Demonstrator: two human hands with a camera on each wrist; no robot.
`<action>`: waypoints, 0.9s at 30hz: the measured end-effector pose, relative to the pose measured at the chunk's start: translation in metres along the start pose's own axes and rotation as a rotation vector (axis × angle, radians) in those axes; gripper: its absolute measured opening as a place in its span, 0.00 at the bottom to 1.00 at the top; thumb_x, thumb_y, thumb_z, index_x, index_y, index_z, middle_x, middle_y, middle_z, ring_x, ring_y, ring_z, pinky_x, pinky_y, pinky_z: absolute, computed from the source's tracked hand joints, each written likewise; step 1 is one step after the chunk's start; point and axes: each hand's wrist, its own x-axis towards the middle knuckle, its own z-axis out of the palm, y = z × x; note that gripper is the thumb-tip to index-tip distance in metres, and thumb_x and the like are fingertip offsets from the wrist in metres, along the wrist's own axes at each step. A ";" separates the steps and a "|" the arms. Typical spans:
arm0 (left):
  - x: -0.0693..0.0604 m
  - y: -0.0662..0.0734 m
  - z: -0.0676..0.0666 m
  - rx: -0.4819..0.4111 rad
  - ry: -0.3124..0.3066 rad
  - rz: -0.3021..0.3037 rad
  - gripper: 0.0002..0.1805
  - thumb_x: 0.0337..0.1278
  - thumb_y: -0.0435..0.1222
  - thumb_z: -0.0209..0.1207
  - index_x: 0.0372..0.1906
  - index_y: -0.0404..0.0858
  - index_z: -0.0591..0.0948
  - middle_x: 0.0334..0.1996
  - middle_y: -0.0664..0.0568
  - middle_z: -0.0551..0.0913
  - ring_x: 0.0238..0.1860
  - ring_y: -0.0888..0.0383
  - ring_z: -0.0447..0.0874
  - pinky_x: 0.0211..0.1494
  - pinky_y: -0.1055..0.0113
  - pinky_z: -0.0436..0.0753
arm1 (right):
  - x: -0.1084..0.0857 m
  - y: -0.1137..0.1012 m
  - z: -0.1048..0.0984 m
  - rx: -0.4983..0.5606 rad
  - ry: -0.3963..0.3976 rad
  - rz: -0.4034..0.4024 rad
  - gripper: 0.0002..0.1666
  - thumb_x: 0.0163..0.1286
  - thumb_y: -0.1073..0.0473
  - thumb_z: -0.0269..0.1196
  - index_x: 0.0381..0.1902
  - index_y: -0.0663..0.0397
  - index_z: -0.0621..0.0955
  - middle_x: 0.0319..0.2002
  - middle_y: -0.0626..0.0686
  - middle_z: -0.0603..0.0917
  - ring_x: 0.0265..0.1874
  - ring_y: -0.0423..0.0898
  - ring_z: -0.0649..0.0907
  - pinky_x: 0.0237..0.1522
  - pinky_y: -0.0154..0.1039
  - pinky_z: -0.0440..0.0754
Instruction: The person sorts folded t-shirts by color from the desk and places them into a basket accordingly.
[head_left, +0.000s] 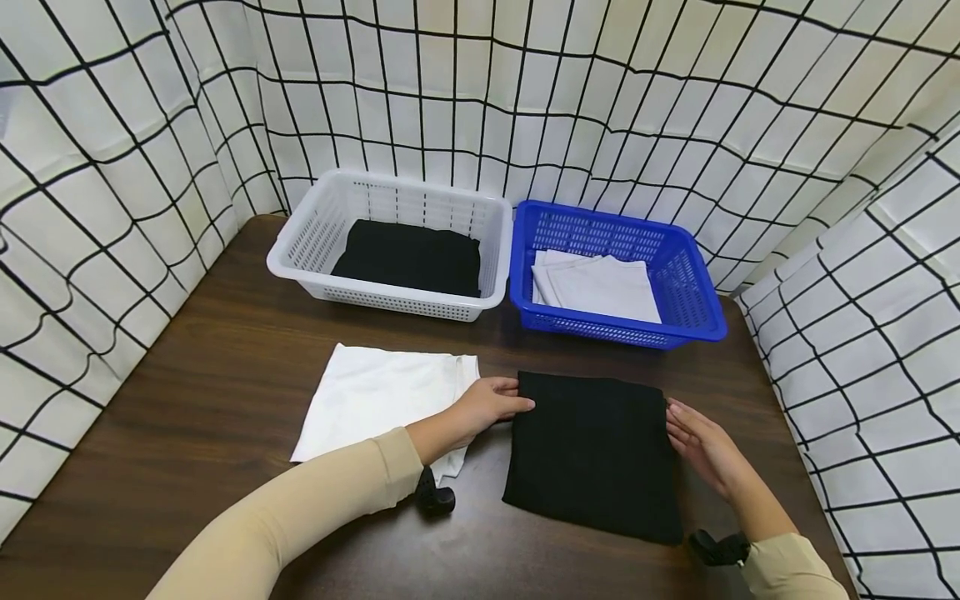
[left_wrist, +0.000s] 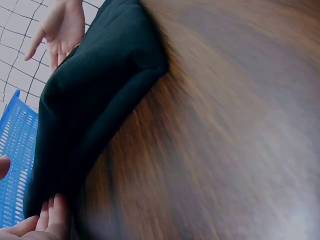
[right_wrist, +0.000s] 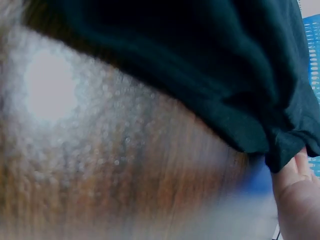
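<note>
A folded black cloth (head_left: 592, 454) lies on the table in front of me, slightly wrinkled in the wrist views. At its far left corner is my left hand (head_left: 491, 402); the fingertips (left_wrist: 59, 202) touch the fabric edge. My right hand (head_left: 705, 446) lies along the cloth's right edge near the far corner, fingers fairly straight, palm turned inward. The right wrist view shows its fingers (right_wrist: 301, 162) against a bunched corner of the black cloth (right_wrist: 215, 65). A folded white cloth (head_left: 375, 400) lies to the left, partly covered by my left forearm.
A white basket (head_left: 390, 307) at the back holds folded black cloth (head_left: 412, 258). Beside it, a blue basket (head_left: 600, 327) holds folded white cloth (head_left: 600, 285). Wire grid panels (head_left: 465, 100) with white sheeting enclose the brown wooden table (head_left: 195, 400) at the back and sides.
</note>
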 end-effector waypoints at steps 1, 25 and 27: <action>0.001 0.000 0.001 0.002 0.006 -0.003 0.37 0.61 0.35 0.64 0.70 0.22 0.65 0.70 0.32 0.68 0.64 0.42 0.78 0.65 0.55 0.80 | 0.001 -0.001 0.001 0.017 -0.014 -0.009 0.45 0.82 0.45 0.40 0.78 0.64 0.33 0.79 0.65 0.29 0.78 0.63 0.36 0.77 0.59 0.35; 0.009 0.002 0.007 -0.014 -0.046 -0.096 0.38 0.57 0.30 0.64 0.71 0.26 0.63 0.70 0.31 0.67 0.66 0.41 0.75 0.69 0.50 0.75 | 0.008 0.003 0.006 -0.179 -0.095 0.048 0.53 0.69 0.62 0.63 0.78 0.67 0.43 0.74 0.57 0.67 0.58 0.25 0.74 0.59 0.23 0.73; 0.008 0.000 0.007 -0.016 -0.067 -0.103 0.40 0.57 0.30 0.63 0.73 0.26 0.60 0.72 0.30 0.63 0.69 0.41 0.71 0.71 0.49 0.73 | 0.009 0.004 0.007 -0.153 -0.100 0.032 0.52 0.68 0.64 0.64 0.77 0.70 0.45 0.67 0.49 0.76 0.52 0.22 0.78 0.54 0.21 0.76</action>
